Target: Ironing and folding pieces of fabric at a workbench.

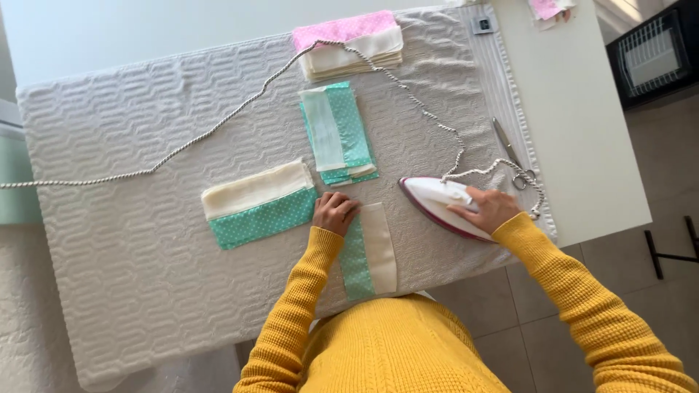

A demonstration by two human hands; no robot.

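Pressing a teal-and-cream fabric strip flat

Nearest, the left hand (335, 212) pins the top of the dotted teal and cream strip (369, 251) with fingers curled down on it; keep that end taut. The right hand (492, 209) is wrapped around the white iron (443, 205) just beside it. Further out: a second strip (258, 204), a folded teal stack (338, 135), scissors (513, 156), then a pink-topped pile (351, 44). That little square thing (483, 24) on the desk (575, 124), can't tell what it is.
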